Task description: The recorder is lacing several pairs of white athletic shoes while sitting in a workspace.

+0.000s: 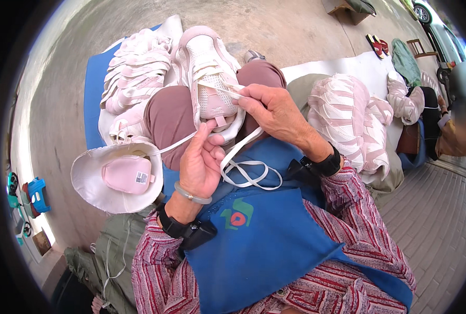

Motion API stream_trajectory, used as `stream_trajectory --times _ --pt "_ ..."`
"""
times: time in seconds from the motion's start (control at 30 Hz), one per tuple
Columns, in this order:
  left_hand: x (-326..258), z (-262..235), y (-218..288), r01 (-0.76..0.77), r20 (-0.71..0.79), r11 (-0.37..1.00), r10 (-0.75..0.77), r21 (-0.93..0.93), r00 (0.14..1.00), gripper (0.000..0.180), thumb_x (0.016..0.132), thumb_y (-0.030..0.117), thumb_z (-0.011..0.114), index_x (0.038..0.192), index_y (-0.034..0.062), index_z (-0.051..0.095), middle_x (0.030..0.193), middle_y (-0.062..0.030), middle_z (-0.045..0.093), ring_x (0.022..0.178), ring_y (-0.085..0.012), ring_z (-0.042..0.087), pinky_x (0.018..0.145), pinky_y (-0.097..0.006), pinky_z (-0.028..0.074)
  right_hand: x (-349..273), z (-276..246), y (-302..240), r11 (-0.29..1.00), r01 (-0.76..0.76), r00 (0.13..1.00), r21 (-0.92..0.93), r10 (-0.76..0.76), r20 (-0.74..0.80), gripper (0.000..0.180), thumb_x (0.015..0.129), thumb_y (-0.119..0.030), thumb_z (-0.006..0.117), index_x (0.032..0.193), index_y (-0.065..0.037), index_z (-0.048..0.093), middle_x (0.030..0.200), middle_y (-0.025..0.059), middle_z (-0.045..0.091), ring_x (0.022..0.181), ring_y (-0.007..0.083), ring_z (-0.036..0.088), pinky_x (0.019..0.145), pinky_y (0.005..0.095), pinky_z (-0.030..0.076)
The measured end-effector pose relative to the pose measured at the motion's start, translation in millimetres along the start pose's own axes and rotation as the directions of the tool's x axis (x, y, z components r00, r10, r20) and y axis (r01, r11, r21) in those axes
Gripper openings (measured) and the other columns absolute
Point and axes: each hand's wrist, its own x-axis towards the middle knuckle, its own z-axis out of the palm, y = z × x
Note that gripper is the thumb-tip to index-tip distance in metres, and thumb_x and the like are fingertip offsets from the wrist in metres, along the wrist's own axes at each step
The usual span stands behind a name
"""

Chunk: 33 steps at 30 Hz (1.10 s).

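Note:
A pink and white sneaker (209, 68) lies between my knees, toe pointing away, with white laces (248, 180) partly threaded through its upper. My right hand (277, 112) is closed in a pinch on a lace at the sneaker's right eyelet side. A loose length of that lace loops down onto my blue apron (254, 235). My left hand (201, 162) rests at the sneaker's collar, fingers curled at the pink tongue tab (220, 121). Another lace end passes from that hand to the left; exactly what these fingertips grip is partly hidden.
Stacked pink and white sneakers (139, 68) lie left on a blue sheet (95, 94); more sneakers (343, 115) are piled right. Near my left knee a white, bowl-shaped hat (89, 183) holds a pink shoe tongue piece (126, 175). Another person (452, 125) sits far right.

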Motion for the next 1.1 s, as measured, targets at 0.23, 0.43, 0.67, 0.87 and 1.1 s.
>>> stream_trajectory --times 0.23,0.43,0.67,0.87,1.1 --pt "9 4 -1 0.107 0.153 0.988 -0.088 -0.115 0.984 0.027 0.097 0.034 0.049 0.106 0.0096 0.056 0.075 0.0009 0.062 0.051 -0.007 0.054 0.04 -0.022 0.044 -1 10 -6 0.998 -0.027 1.0 -0.062 0.027 -0.012 0.016 0.091 -0.013 0.056 0.097 0.001 0.062 0.068 0.0037 0.056 0.063 0.0072 0.049 0.057 0.025 0.043" --pt "9 8 1 0.146 0.281 0.987 -0.121 -0.069 0.952 0.026 0.099 0.035 0.046 0.101 0.0108 0.055 0.062 0.0074 0.044 0.048 -0.0019 0.046 0.037 -0.02 0.037 0 5 -2 0.999 -0.042 0.999 0.02 0.042 0.005 0.018 0.092 -0.015 0.054 0.094 0.001 0.062 0.064 0.003 0.055 0.058 0.0091 0.051 0.052 0.0251 0.042" --pt "3 -6 15 0.1 0.225 0.987 -0.126 0.123 0.966 0.042 0.101 0.038 0.038 0.117 0.0029 0.054 0.07 0.0007 0.056 0.049 -0.0073 0.05 0.04 -0.021 0.04 4 -1 -27 0.804 -0.302 0.945 0.513 0.181 0.271 0.026 0.096 -0.023 0.046 0.092 -0.002 0.062 0.064 -0.006 0.051 0.053 0.0001 0.044 0.042 0.0161 0.036" --pt "-13 -5 40 0.096 0.106 0.832 -0.183 0.547 0.977 0.044 0.101 0.036 0.035 0.112 -0.0019 0.055 0.075 -0.0079 0.062 0.05 -0.0117 0.058 0.04 -0.022 0.045 5 3 -49 0.843 -0.265 0.94 0.469 0.117 0.321 0.024 0.094 -0.019 0.05 0.087 0.001 0.06 0.064 -0.003 0.052 0.055 0.0032 0.048 0.046 0.0201 0.04" --pt "-12 39 43 -0.133 0.103 0.767 0.088 0.628 0.991 0.039 0.1 0.034 0.041 0.111 0.0 0.054 0.08 -0.0069 0.061 0.071 -0.0135 0.062 0.062 -0.024 0.052 -3 32 -68 0.94 0.25 0.904 0.231 -0.312 0.292 0.015 0.085 -0.012 0.053 0.079 0.001 0.056 0.076 0.0209 0.061 0.071 0.0354 0.059 0.064 0.0412 0.046"
